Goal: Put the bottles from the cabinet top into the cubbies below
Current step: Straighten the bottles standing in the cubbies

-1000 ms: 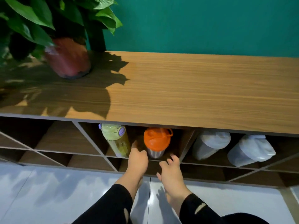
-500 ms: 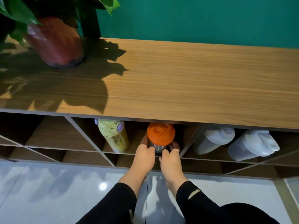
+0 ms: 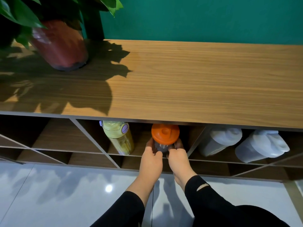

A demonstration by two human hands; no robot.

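Note:
An orange-lidded bottle (image 3: 165, 134) stands in a cubby under the wooden cabinet top (image 3: 188, 82). My left hand (image 3: 151, 158) and my right hand (image 3: 177, 157) wrap its clear body from both sides. In the same cubby, to the left, a yellow-green bottle (image 3: 118, 138) with purple buttons leans. Two white bottles, one (image 3: 219, 141) near the divider and one (image 3: 262, 145) further right, lean in the cubby to the right. No bottle is visible on the cabinet top.
A potted plant in a red pot (image 3: 60, 45) stands on the cabinet top at the far left, in front of a green wall. Diagonal dividers (image 3: 96, 143) split the cubbies. Glossy white floor tiles (image 3: 57, 194) lie below.
Both hands have closed around the orange-lidded bottle, which stood tilted with its handle showing and now stands upright. The camera has shifted slightly.

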